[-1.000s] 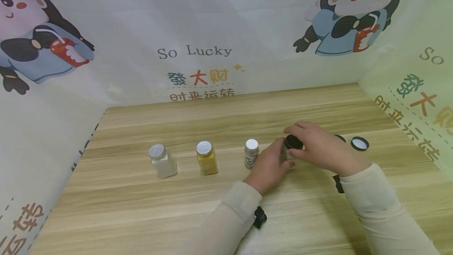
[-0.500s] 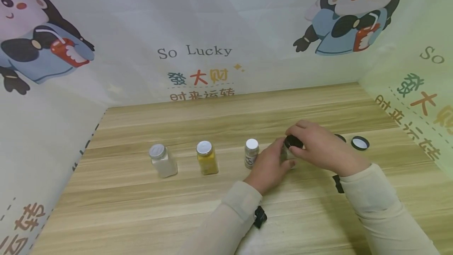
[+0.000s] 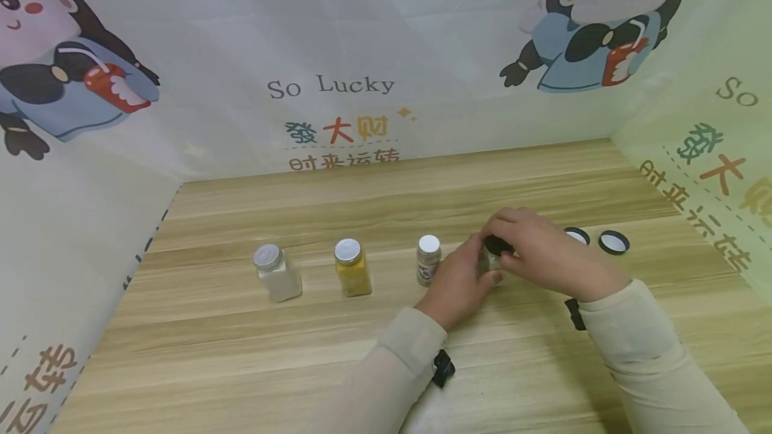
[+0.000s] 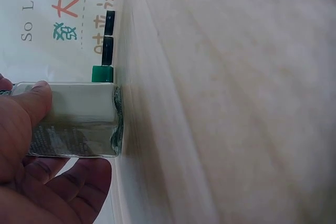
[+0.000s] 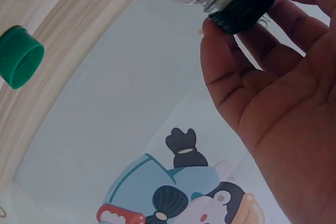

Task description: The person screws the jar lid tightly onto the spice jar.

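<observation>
A clear glass jar point(image 4: 79, 119) stands upright on the wooden table, partly filled with a pale content. My left hand point(image 3: 457, 283) grips its body, thumb on one side and fingers round the other. On the jar's mouth sits a black screw cap point(image 5: 247, 6), which the fingertips of my right hand point(image 3: 545, 253) pinch from above. In the head view both hands cover most of the jar. Just left of my left hand stands a small bottle with a white cap point(image 3: 429, 261).
Farther left stand a jar of yellow content point(image 3: 354, 270) and a jar of white content point(image 3: 279, 274), both with silvery lids. Two black lids point(image 3: 614, 242) lie to the right, undersides up. A green cap point(image 5: 21, 59) rests nearby. Printed cloth walls point(image 3: 452, 39) bound the table.
My right hand's fingers have turned a little on the black cap, and the lid behind that hand shows more. My left hand has stayed in place on the jar.
</observation>
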Tool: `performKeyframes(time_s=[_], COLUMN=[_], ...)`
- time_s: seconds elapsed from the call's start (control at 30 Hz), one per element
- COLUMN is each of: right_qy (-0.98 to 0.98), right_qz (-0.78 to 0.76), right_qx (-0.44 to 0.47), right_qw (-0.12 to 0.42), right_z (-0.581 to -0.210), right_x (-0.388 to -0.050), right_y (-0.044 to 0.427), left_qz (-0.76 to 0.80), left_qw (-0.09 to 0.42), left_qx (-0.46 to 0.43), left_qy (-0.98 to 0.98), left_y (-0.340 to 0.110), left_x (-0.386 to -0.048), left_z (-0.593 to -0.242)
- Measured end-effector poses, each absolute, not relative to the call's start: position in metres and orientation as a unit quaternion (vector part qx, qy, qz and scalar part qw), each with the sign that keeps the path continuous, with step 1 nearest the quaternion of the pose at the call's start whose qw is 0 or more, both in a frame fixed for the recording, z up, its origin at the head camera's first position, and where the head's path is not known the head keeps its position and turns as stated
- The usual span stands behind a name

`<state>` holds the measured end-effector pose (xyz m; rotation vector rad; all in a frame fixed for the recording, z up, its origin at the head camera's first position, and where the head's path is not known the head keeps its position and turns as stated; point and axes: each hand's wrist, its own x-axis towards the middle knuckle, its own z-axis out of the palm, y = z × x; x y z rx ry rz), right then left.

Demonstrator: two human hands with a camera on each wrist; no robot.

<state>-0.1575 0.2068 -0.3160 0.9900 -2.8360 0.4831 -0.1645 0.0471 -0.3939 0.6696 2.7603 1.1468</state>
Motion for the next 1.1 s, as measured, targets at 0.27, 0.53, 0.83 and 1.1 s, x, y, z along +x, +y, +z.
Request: performKeyframes(time_s=[0.27, 0.53, 0.83, 1.1], right_qy=[-0.94, -0.946, -0.95, -0.955], right_qz=[0.154, 0.158, 0.173, 0.168], right_qx=[0.301, 0.281, 0.258, 0.242], right_qw=[0.04, 0.031, 0.018, 0.008], right_z=[-0.3146, -0.3137, -0.3139, -0.3154], right_x=[-0.1568, -0.157, -0.1592, -0.1589], right_y=[0.2089, 0.2093, 0.2081, 0.2099], left_qz=[0.378, 0.379, 0.391, 0.394], left_qw=[0.038, 0.037, 0.04, 0.043], left_qx=[0.225, 0.229, 0.232, 0.235], left_qy=[0.897, 0.896, 0.889, 0.888], left_y=[0.0467, 0.0472, 0.046, 0.0455], left_x=[-0.1649, -0.1655, -0.1649, -0.1655], left_z=[-0.3939, -0.394, -0.3931, -0.3943])
